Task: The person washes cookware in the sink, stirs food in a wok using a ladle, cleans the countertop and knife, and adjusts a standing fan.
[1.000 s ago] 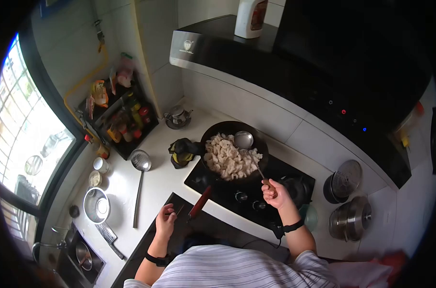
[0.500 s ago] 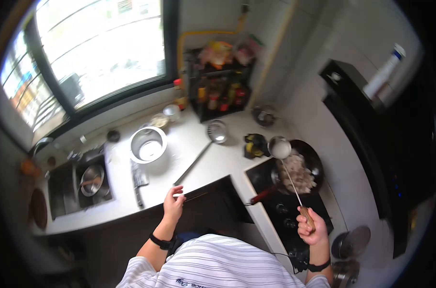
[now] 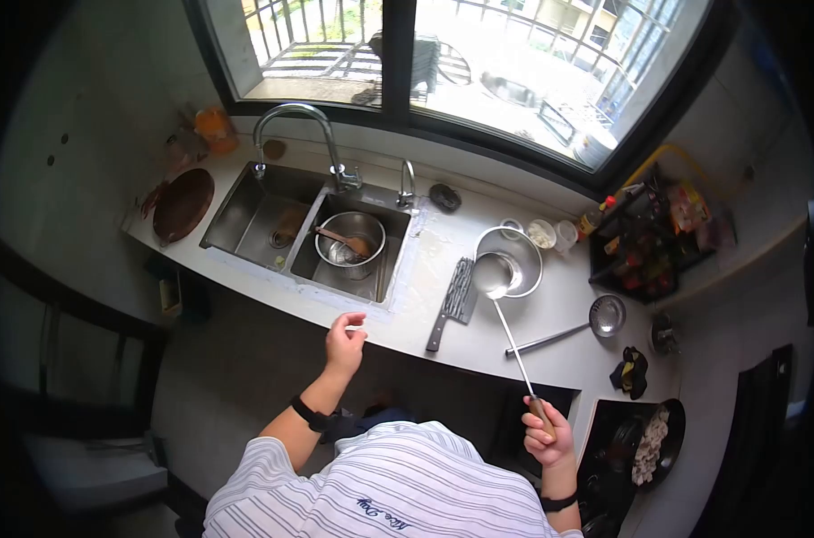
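Note:
My right hand (image 3: 548,433) is closed round the wooden handle of a long metal ladle (image 3: 492,274). The ladle's round bowl overlaps the near rim of a shiny metal pot (image 3: 534,260) on the counter; I cannot tell whether they touch. My left hand (image 3: 345,345) hangs in front of the counter edge near the sink, fingers loosely bent, thumb apart, holding nothing. A cleaver (image 3: 456,296) lies left of the pot. To the right rests a perforated skimmer (image 3: 608,316). Pale chopped pieces (image 3: 651,448) sit in a dark wok (image 3: 669,459) on the stove, partly cut off by shadow.
The double sink (image 3: 261,215) is on the left, with a metal bowl (image 3: 350,240) and a wooden utensil in its right basin. A tall faucet (image 3: 299,109) arches above. Small bowls (image 3: 541,235) stand behind the pot. A dark rack (image 3: 640,260) of bottles fills the back right corner.
My view has swung left toward the sink. The ladle in my right hand has moved from over the wok to the metal pot. My left hand stays free of objects.

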The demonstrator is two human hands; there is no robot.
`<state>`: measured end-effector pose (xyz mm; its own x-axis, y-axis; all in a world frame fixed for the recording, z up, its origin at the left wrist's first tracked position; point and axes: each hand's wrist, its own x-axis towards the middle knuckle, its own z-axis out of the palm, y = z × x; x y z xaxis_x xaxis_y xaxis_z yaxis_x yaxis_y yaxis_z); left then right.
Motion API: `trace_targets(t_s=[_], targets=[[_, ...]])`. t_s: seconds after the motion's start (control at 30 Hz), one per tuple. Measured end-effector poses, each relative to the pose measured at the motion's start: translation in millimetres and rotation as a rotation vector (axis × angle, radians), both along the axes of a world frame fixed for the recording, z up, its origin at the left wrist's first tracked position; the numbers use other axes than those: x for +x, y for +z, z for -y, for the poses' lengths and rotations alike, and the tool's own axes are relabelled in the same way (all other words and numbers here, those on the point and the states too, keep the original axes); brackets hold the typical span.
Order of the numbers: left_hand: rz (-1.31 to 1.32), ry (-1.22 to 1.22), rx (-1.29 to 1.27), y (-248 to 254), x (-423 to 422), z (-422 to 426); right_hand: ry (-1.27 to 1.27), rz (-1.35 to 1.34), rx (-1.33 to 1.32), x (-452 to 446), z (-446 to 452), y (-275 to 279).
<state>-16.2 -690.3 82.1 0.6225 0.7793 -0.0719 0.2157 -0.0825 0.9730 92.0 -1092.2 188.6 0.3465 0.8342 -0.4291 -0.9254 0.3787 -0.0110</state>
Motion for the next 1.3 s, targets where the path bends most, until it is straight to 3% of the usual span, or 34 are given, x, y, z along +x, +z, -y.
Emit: trace_targets(t_s=[0.23,0.33,0.37,0.47,0.5,0.57,0.67,0.73,0.77,0.83,0.97,1.0,1.07,1.17,1.23,1.3], targets=[[0.054,0.261,-0.049,10.9,-71.5,-81.4,0.288,0.064,-0.074,26.8,-135.5,-72.1],[0.046,0.337,-0.088,19.6,-91.6,-93.1,0.381,0.317,-0.415,20.7,-178.1,-74.1],[0.041,0.341,-0.09,19.4,-95.7,-95.7,0.385,0.312,-0.416,15.5,-191.9,-74.3],[0.046,0.391,-0.082,14.9,-101.6,-95.4,0.525,0.743,-0.761,9.7,-204.3,-102.7],[0.047,0.38,-0.086,15.3,-98.8,-93.0,0.517,0.74,-0.769,7.6,-202.3,-113.8],[0.041,0.348,-0.113,17.7,-87.8,-86.5,0.534,1.721,-1.17,-0.7,-197.4,-129.0],[0.092,0.249,-0.132,14.3,-57.4,-73.5,0.455,1.94,-1.311,-8.1,-180.2,-95.2],[0.105,0.083,-0.067,16.6,-8.7,-38.8,0.191,2.081,-1.452,-18.6,-131.8,-59.4],[0.109,0.02,0.002,18.3,12.4,-18.5,0.179,2.059,-1.563,-24.2,-106.7,-49.1],[0.146,-0.2,-0.103,31.8,49.0,31.9,-0.055,1.958,-1.7,-39.8,-50.0,-19.1],[0.168,-0.681,-0.223,28.6,105.1,148.8,-0.373,1.583,-2.165,-95.8,71.7,39.0],[0.158,-0.803,-0.222,31.9,114.4,184.2,-0.357,1.353,-2.239,-114.9,104.3,47.3],[0.163,-1.009,-0.228,44.5,124.0,255.8,-0.509,1.253,-2.384,-148.3,164.4,64.1],[0.215,-1.276,-0.16,48.4,132.7,356.7,-0.451,0.938,-2.48,-203.3,232.7,62.1],[0.185,-1.396,-0.06,32.5,140.8,414.6,-0.276,0.78,-2.493,-229.4,257.5,64.7],[0.152,-1.486,0.035,30.6,147.0,461.8,-0.213,0.756,-2.467,-247.7,272.8,62.1]])
